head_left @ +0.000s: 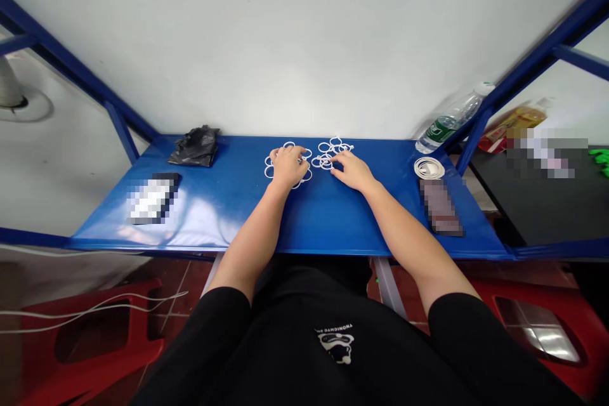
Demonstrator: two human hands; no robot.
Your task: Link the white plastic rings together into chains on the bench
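White plastic rings [269, 172] lie in a rounded, flower-like cluster on the blue tabletop. My left hand [288, 167] rests over the middle of this cluster, fingers spread and bent, hiding its centre. Just right of it is a looser pile of similar white rings [324, 147], some overlapping. At the near right side of that pile, my right hand [352, 170] has its thumb and forefinger apart, the tips at the edge of a ring. Whether they touch it is too small to make out.
On the blue table [333, 222], a crumpled black plastic bag [196, 146] and a blurred phone-like object [155, 198] lie left. A water bottle [442, 130], a coiled white cable [429, 169] and another blurred flat object [441, 206] sit right. Blue frame bars [476, 139] flank the table.
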